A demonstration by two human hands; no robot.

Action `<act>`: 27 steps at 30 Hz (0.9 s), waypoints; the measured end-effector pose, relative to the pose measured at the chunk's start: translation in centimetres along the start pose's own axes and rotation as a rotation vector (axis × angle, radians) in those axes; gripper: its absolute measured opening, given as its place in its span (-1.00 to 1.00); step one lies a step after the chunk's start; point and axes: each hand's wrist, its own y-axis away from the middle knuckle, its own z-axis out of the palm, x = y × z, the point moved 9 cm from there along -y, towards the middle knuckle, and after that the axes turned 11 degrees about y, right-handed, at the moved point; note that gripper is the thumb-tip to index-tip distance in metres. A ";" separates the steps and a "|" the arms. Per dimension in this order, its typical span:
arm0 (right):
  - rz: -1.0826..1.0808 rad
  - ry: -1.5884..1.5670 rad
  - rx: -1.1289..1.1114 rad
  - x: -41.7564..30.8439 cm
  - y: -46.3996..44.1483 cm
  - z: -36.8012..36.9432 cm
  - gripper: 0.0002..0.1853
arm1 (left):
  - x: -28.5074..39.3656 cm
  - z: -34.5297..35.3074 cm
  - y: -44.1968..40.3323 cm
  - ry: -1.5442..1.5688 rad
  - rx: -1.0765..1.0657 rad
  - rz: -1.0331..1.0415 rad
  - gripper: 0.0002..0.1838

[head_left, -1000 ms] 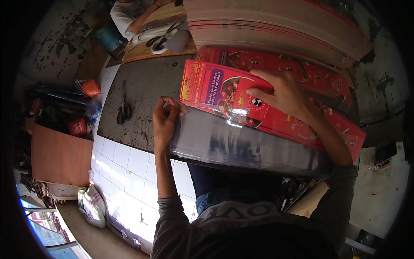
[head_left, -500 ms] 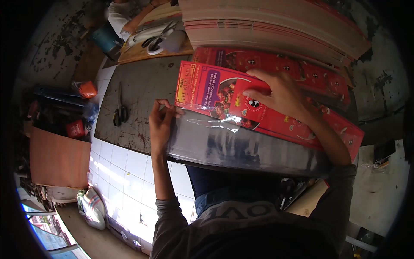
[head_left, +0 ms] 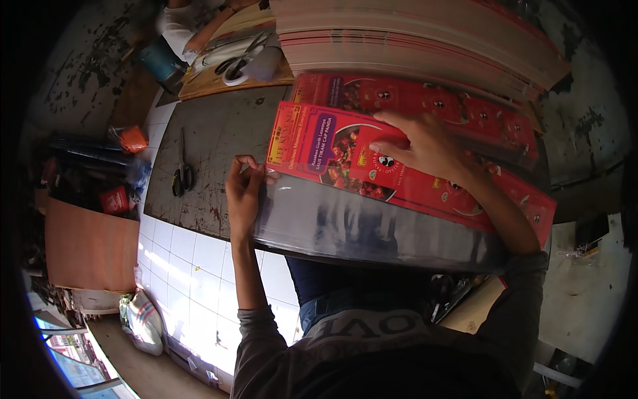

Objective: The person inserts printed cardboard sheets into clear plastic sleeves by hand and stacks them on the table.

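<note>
A long red printed sheet (head_left: 412,189) lies slanted over a stack of clear plastic sleeves (head_left: 319,219) at the table's front edge. On its upper middle rests my right hand (head_left: 425,147), thumb and fingers spread. My left hand (head_left: 244,189) is at the left end of the sleeves, fingertips pinched together by the sheet's lower left corner; what they pinch is too small to make out. Behind the red sheet lie more red printed sheets (head_left: 438,110) under shiny plastic.
Black-handled scissors (head_left: 183,176) lie on the worn dark table (head_left: 212,133). Tall stacks of card (head_left: 412,46) stand at the back. Another person's arm (head_left: 209,33) is at the upper left, beside a wooden board (head_left: 199,85) with white-handled scissors (head_left: 236,66).
The red sheet's left end has moved slightly left and down, over the sleeves. The whole view has shifted a little; both hands keep much the same pose.
</note>
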 end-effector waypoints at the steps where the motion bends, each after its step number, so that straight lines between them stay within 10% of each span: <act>1: 0.032 -0.011 -0.046 0.1 0.0 0.2 -0.46 | -0.1 0.0 0.0 -0.001 -0.001 0.000 -0.96; 27: -0.144 -0.010 0.063 -0.2 0.5 1.6 -0.48 | -0.2 -0.3 -0.5 0.040 0.019 0.006 -0.95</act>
